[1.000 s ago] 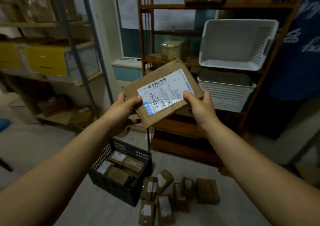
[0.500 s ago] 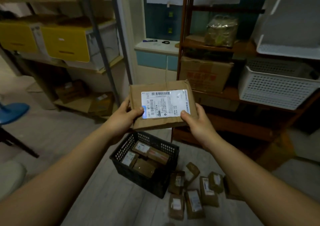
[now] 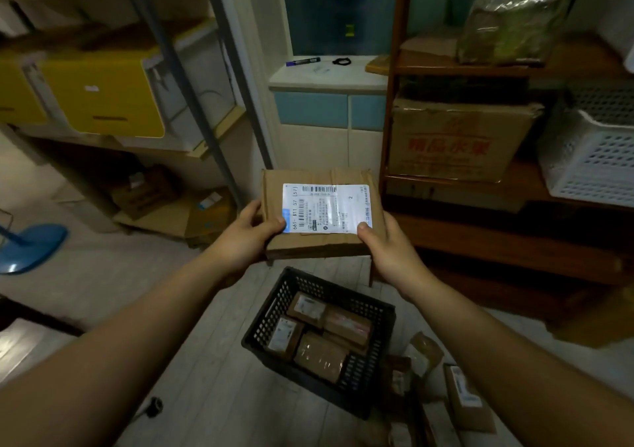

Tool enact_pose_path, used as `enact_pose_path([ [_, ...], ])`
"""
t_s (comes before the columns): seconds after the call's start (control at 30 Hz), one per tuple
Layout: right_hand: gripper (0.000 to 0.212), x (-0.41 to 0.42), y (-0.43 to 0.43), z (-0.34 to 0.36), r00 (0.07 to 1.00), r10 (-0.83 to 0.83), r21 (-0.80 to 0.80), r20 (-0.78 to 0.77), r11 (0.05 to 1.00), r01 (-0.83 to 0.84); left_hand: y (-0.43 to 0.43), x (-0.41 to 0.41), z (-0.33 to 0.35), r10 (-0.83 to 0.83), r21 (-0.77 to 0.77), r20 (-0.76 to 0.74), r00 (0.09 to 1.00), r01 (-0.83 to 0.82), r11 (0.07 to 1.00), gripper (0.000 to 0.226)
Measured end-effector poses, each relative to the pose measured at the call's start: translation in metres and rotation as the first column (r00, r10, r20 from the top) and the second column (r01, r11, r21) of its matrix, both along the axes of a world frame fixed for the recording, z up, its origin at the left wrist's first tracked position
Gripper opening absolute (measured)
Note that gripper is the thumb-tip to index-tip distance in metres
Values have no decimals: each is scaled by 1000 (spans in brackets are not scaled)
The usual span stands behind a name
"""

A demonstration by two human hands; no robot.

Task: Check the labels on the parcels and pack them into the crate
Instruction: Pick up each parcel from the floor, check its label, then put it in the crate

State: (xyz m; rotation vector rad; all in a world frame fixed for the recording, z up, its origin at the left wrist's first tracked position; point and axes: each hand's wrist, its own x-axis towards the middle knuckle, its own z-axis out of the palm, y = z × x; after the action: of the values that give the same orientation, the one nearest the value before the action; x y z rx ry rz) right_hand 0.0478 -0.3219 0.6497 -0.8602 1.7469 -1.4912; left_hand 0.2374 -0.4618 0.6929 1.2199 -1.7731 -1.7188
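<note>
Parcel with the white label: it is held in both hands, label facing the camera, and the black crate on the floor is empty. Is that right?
Not quite. The head view shows the black crate is not empty: it holds several parcels. The rest stands: the left hand and right hand hold the labelled parcel, label facing the camera.

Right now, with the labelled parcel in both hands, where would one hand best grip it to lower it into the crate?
Probably the right edge of the parcel, coming from the right, thumb on top and fingers beneath, much as the right hand grips it. It is flat, thin and nearly level, label up, so an edge pinch suits.
</note>
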Motion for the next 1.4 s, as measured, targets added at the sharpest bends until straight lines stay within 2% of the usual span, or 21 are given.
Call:
enact_pose_path([
  [0.23, 62, 0, -45, -25, 999, -28, 31, -18, 999, 29, -74, -30, -39, -123, 31, 98, 988, 120, 992, 58],
  [0.33, 96, 10, -65, -44, 994, -57, 119, -90, 991, 67, -110, -36, -61, -175, -2, 179, 968, 178, 984, 50],
  [0.37, 101, 15, -74, -50, 988, -75, 154, -133, 983, 96, -124, -37, -68, -203, -8, 187, 961, 208, 978, 48],
  [0.47, 96, 34, -102, -70, 983, -115, 157, -142, 978, 137, -167, -34, -89, -326, -34, 186, 927, 337, 941, 47],
  [0.53, 92, 47, -123, -88, 987, -112, 153, -115, 980, 129, -194, -26, -110, -419, -38, 114, 901, 425, 904, 47],
  [0.63, 85, 61, -151, -123, 993, -106, 210, -50, 971, 114, -223, -12, -153, -537, -101, 102, 838, 545, 832, 64],
  [0.73, 79, 65, -172, -176, 994, -111, 281, -14, 953, 111, -240, -7, -208, -601, -58, 130, 789, 611, 790, 73],
  [0.9, 73, 58, -195, -306, 997, -71, 405, -28, 911, 76, -258, -6, -351, -557, -2, 218, 802, 571, 821, 63],
  [1.0, 69, 59, -201, -394, 998, -50, 467, -44, 882, 65, -258, -5, -437, -510, -10, 365, 779, 551, 835, 68],
  [1.13, 76, 60, -206, -498, 998, -40, 530, -42, 846, 56, -256, -6, -540, -452, 0, 521, 723, 531, 848, 89],
  [1.23, 82, 60, -212, -562, 1000, -12, 565, -24, 825, 23, -252, -5, -604, -438, 9, 582, 685, 533, 846, 93],
  [1.4, 78, 58, -230, -635, 999, -37, 583, -14, 811, 38, -254, -16, -675, -354, -66, 664, 658, 523, 850, 58],
])
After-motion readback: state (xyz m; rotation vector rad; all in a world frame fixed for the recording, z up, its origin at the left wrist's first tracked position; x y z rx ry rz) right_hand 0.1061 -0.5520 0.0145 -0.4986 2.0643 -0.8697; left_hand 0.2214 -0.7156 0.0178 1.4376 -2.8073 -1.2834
